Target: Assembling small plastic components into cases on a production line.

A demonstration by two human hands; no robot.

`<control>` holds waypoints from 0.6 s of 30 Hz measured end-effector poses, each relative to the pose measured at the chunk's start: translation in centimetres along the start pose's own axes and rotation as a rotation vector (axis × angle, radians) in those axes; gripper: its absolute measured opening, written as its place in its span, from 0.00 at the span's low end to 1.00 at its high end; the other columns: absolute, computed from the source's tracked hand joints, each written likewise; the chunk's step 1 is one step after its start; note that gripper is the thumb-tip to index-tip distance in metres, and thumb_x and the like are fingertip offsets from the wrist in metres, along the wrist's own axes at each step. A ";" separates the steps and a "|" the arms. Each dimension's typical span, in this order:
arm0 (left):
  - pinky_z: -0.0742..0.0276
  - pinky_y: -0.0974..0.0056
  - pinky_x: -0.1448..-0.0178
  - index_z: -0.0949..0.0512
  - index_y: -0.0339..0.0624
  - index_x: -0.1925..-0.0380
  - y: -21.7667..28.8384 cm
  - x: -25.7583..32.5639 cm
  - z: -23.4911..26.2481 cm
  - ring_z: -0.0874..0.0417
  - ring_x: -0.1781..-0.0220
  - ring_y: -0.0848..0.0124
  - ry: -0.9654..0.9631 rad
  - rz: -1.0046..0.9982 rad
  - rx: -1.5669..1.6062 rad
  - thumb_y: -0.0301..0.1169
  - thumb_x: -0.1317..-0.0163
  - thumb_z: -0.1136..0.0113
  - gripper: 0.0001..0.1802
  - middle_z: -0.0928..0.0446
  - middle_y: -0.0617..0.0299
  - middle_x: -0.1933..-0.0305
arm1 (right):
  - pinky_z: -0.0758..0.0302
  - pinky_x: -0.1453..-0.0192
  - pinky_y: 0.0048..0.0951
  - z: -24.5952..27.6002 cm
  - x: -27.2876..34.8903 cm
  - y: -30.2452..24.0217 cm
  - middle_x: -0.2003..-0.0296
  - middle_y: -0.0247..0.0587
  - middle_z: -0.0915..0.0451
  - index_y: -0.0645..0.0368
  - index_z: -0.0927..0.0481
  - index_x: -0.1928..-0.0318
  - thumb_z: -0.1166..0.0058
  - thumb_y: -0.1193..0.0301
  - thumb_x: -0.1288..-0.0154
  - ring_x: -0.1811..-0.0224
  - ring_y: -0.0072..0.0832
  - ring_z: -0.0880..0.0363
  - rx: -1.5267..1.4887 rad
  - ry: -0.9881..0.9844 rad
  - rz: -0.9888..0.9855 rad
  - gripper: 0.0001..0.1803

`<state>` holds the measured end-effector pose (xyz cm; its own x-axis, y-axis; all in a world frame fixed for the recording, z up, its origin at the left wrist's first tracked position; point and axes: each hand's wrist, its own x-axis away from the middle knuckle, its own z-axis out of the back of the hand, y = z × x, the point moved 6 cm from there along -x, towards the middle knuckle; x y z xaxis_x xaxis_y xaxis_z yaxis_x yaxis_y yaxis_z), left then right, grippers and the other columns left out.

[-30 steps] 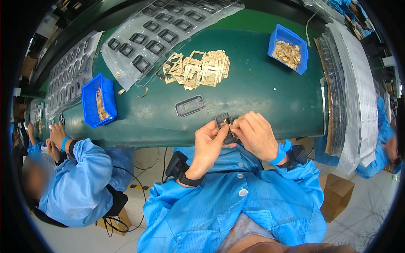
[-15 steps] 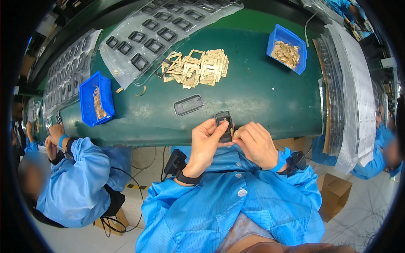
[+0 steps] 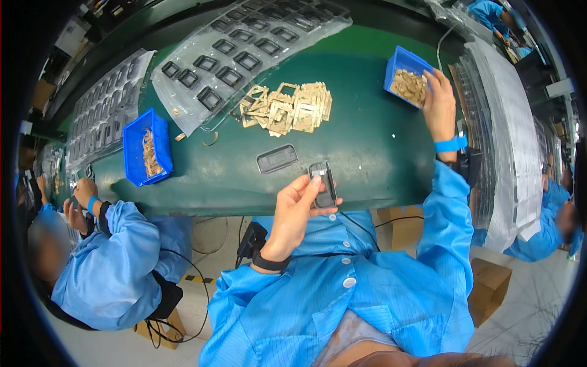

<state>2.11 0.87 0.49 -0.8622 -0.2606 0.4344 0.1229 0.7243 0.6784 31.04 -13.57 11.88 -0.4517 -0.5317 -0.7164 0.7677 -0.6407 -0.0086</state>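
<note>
1. Head cam, left side first: the left hand [image 3: 293,211] has a dark housing [image 3: 327,189] pinched, thumb across its face and fingers wrapped behind. Pretty closed grip, and the piece sits just beyond the palm, at the fingertips, above the bench edge.
2. My guess on handling: light, stiff plastic, easy one-handed. Might be a bit slick, and thin walls could flex if you squeeze hard. I'd hold it by the long outer sides and keep the thumb off the recessed face.
3. Same view, right hand: the right hand [image 3: 439,110] is up at the blue bin [image 3: 406,59], fingers half curled over its near right corner. Can't tell if it's touching the rim or pinching anything.
4. Just left of those fingers, inside the bin, are tan strips [image 3: 408,87]. They look papery: feather-light, bendy, easy to crease. I'd pick one by an end, fingertips only.
5. Beyond the left hand, slightly to its left, a second dark housing [image 3: 277,159] lies on the green bench [image 3: 367,165]. Farther out there's a pile of tan frames [image 3: 299,107], probably flimsy, so lift by an edge.
</note>
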 end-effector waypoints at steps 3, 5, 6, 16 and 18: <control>0.11 0.58 0.53 0.25 0.35 0.43 0.0 0.0 0.4 0.11 0.54 0.57 0.026 -0.026 0.000 0.28 0.26 0.44 0.15 0.17 0.54 0.51 | 0.22 0.45 0.40 -0.4 3.1 -3.5 0.49 0.52 0.18 0.61 0.20 0.44 0.41 0.78 0.36 0.48 0.48 0.19 -0.316 -0.153 -0.143 0.19; 0.12 0.56 0.50 0.27 0.35 0.42 -0.2 0.3 0.6 0.11 0.53 0.57 0.021 -0.067 0.013 0.24 0.29 0.43 0.17 0.17 0.54 0.51 | 0.20 0.58 0.31 1.1 5.4 -9.2 0.59 0.46 0.14 0.63 0.16 0.52 0.37 0.73 0.34 0.60 0.33 0.14 -0.662 -0.293 -0.232 0.11; 0.12 0.56 0.50 0.27 0.35 0.42 -0.3 0.2 0.7 0.11 0.53 0.57 0.025 -0.061 0.010 0.24 0.29 0.43 0.17 0.17 0.54 0.51 | 0.20 0.58 0.29 1.1 7.0 -11.4 0.60 0.46 0.14 0.63 0.16 0.51 0.37 0.72 0.34 0.60 0.30 0.15 -0.796 -0.417 -0.271 0.12; 0.14 0.53 0.41 0.33 0.36 0.44 -1.1 -0.2 -0.3 0.15 0.46 0.61 0.107 -0.206 0.007 0.18 0.31 0.44 0.17 0.20 0.53 0.48 | 0.24 0.68 0.24 0.7 13.2 -17.3 0.65 0.39 0.16 0.62 0.14 0.49 0.35 0.73 0.35 0.71 0.19 0.20 -1.148 -0.571 -0.571 0.14; 0.14 0.55 0.42 0.35 0.37 0.40 -1.2 0.3 -0.1 0.15 0.47 0.64 0.123 -0.185 0.053 0.18 0.31 0.43 0.21 0.20 0.54 0.49 | 0.24 0.67 0.29 0.9 13.0 -17.2 0.65 0.42 0.16 0.62 0.14 0.51 0.37 0.72 0.33 0.70 0.26 0.18 -1.125 -0.681 -0.525 0.12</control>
<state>1.80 -0.13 -0.12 -0.8006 -0.4658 0.3770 -0.0603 0.6885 0.7227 11.52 -9.93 3.32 -0.6732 -0.7393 0.0125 0.2456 -0.2395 -0.9393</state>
